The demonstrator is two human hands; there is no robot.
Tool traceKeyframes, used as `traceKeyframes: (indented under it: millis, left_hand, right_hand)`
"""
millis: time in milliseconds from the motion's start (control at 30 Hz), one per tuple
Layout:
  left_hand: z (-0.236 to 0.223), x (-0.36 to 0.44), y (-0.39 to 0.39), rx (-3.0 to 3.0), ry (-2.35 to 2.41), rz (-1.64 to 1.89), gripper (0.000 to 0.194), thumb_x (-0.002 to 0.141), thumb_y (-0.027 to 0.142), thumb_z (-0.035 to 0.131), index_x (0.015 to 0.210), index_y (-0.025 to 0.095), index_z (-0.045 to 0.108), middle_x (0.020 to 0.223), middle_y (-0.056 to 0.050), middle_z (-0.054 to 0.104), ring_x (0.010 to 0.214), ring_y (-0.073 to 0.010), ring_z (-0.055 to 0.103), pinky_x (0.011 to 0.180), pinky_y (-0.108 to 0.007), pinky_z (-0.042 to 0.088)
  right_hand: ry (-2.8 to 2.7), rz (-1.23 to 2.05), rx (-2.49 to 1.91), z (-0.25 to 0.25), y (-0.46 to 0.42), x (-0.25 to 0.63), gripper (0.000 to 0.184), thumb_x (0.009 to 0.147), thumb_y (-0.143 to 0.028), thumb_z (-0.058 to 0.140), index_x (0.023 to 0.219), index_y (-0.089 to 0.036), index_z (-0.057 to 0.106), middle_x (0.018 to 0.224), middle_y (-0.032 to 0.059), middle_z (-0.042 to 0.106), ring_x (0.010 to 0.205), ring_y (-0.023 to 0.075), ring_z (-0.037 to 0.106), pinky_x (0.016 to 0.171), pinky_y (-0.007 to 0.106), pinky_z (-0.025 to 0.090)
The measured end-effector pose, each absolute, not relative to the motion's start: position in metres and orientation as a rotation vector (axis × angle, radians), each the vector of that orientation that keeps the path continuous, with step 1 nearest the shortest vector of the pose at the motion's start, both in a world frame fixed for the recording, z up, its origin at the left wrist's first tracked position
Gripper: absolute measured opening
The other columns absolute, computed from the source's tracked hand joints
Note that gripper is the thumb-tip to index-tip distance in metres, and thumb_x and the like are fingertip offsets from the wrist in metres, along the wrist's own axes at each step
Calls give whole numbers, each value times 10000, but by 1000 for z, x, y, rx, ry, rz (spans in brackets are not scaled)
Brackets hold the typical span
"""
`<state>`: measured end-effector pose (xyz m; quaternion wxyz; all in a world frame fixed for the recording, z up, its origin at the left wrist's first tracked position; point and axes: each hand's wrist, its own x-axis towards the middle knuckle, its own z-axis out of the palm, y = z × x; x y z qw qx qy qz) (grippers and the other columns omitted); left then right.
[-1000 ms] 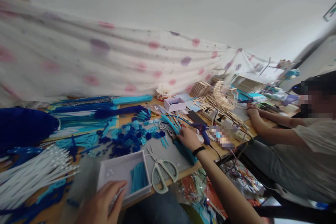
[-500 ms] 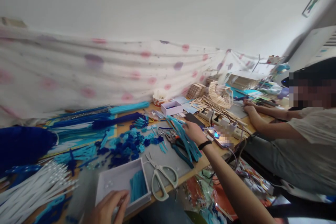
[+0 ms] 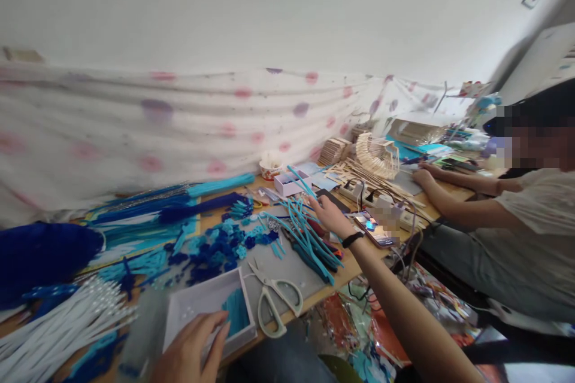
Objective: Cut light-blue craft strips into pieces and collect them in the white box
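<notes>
At the lower edge my left hand (image 3: 195, 344) rests over the near side of a white box (image 3: 197, 296). Its thumb and forefinger are bent, with a gap between them, and nothing shows in them. Short light-blue pipe cleaners (image 3: 236, 311) lie inside the box, close to the fingertips. My right hand (image 3: 331, 215), wearing a black wristband, is above the table with fingers apart. Long light-blue pipe cleaners (image 3: 309, 239) lie fanned out beside it, over dark-handled pliers (image 3: 305, 260). One strand passes near its fingertips. White-handled scissors (image 3: 274, 299) lie beside the box.
Blue pipe-cleaner flowers (image 3: 215, 251) are heaped mid-table. White stems (image 3: 67, 323) with beads lie at left. Behind are a small white box (image 3: 291, 184), a paper cup (image 3: 271, 166) and wooden sticks (image 3: 350, 176). A phone (image 3: 375, 227) lies near a power strip (image 3: 354, 194). A co-worker (image 3: 516, 215) sits at right.
The light-blue pipe cleaners under my right hand have spread from a tight bundle into a loose fan. My right fingers have come apart. My left hand has shifted slightly up and right.
</notes>
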<state>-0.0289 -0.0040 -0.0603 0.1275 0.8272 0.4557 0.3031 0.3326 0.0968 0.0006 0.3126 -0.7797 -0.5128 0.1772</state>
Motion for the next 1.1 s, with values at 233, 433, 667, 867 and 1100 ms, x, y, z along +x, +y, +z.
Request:
traceKeyframes:
  millis: [233,433,667,867,1100]
  left_hand:
    - [-53,-7,-10,2161,1373,1003,207,880,324,553,883,292,758,890,-7,795,844,-228,758,771,-298,595]
    - [-29,52,18,1432,1172,978,451,869,485,610,1194,177,665,1089,-125,777,837,-251,764,758,-354,613]
    - [0,137,52,1156,788,1094,511,677,484,807,1069,162,742,1134,-143,762,1022,-270,718,848,-339,583]
    - [-24,138,50,1082,997,1105,423,663,525,791,840,142,758,771,-63,766,617,-158,673,603,-277,585]
    - [-31,179,88,1223,1195,1065,262,763,381,744,678,135,712,642,-67,716,631,-229,717,642,-353,606]
  right_hand:
    - [-1227,1034,-1748,-4,91,336,306,978,-333,614,1230,-158,605,1196,89,646,977,216,670,820,409,585]
    - [-1149,1470,-1258,2,60,314,389,905,-526,614,772,-192,463,547,-119,330,391,33,220,361,150,176]
    - [-1089,1964,-790,13,21,291,470,789,-560,693,716,-230,366,502,-141,217,400,45,49,316,153,81]
    - [-882,1891,-591,8,-3,310,567,809,-496,750,677,-225,270,522,-133,175,429,51,0,322,138,67]
    - [-736,1678,-679,7,-29,343,476,835,-522,730,731,-222,375,534,-133,197,443,54,9,336,137,79]
